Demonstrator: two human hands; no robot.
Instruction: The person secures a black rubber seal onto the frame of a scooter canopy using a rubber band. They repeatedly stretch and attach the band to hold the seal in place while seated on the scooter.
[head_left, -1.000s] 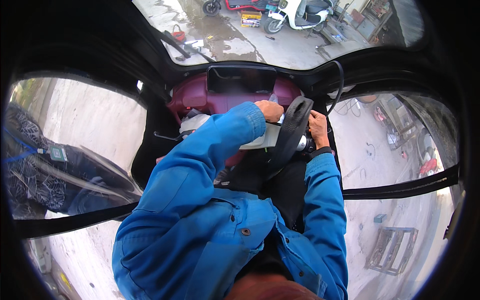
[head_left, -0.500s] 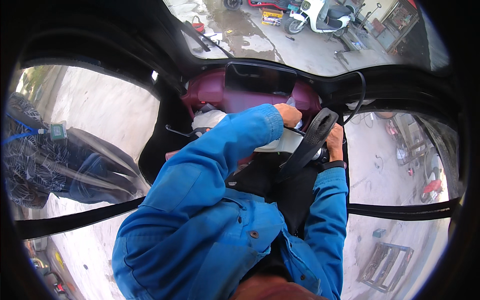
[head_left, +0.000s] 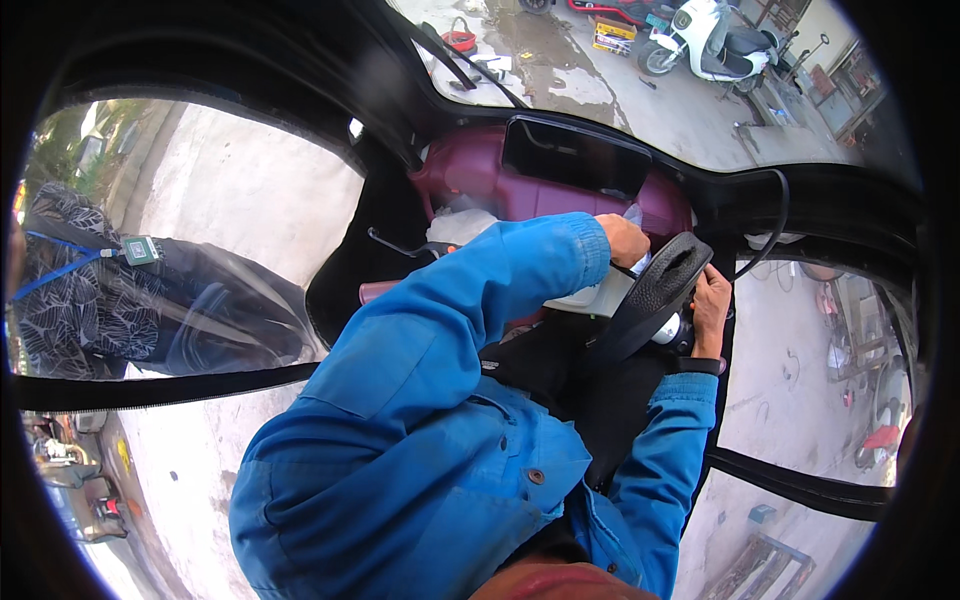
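My left hand (head_left: pixel 625 241), reaching across from the left, is closed on crinkled clear plastic (head_left: pixel 634 214) in front of the maroon dashboard. Its fingertips are partly hidden. My right hand (head_left: pixel 712 300) grips the far right edge of a black, pebbled leather-like bag (head_left: pixel 648 302). The bag stands tilted over my lap, its narrow opening toward the top. Behind its lower right side shows a white and black rounded part (head_left: pixel 672 330) near the handlebar. A pale panel (head_left: pixel 592 298) lies under my left wrist.
A dark screen (head_left: pixel 577 155) tops the maroon dashboard (head_left: pixel 465 170). A brake lever (head_left: pixel 395 243) sticks out at left beside a white bundle (head_left: pixel 462 224). Clear-windowed covers surround me. Outside left stands a person in patterned top (head_left: pixel 75 290); ahead, a white scooter (head_left: pixel 708 40).
My view has tilted and shifted, so the dashboard and both hands sit farther right. My right hand's fingers now show more plainly at the bag's edge. Both hands keep their holds.
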